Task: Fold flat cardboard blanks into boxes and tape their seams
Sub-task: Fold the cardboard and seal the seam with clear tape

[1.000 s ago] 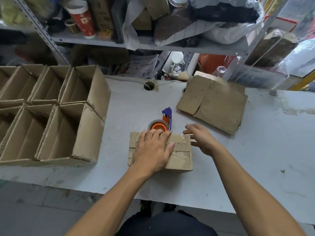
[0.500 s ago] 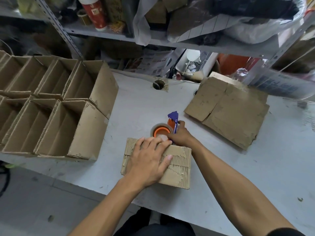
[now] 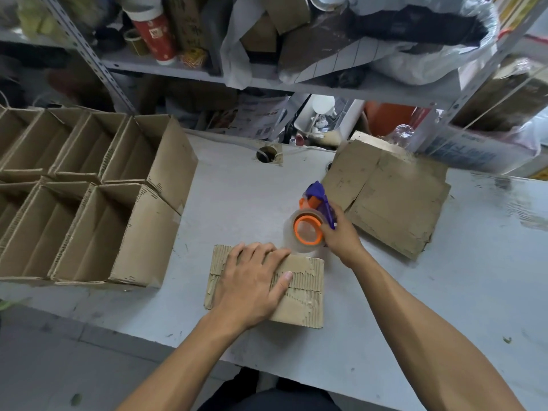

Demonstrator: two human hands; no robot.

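Grey counter [image 3: 237,203]. Open finished boxes [image 3: 89,203] clustered at 9 o'clock; flat blanks [image 3: 391,203] at 2 o'clock. Folded box [image 3: 302,295] near centre, flaps down. Left hand [image 3: 252,280] presses flat on it, fingers spread. Right hand [image 3: 341,238] grip curled round tape dispenser [image 3: 311,221], just beyond box at 12 o'clock.

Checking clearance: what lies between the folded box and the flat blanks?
Head view: the tape dispenser, gripped by the right hand; otherwise bare table.

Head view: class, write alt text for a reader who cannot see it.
A left hand presses a folded box shut while the right hand holds a tape dispenser at its far edge. Open boxes stand left, flat blanks right.
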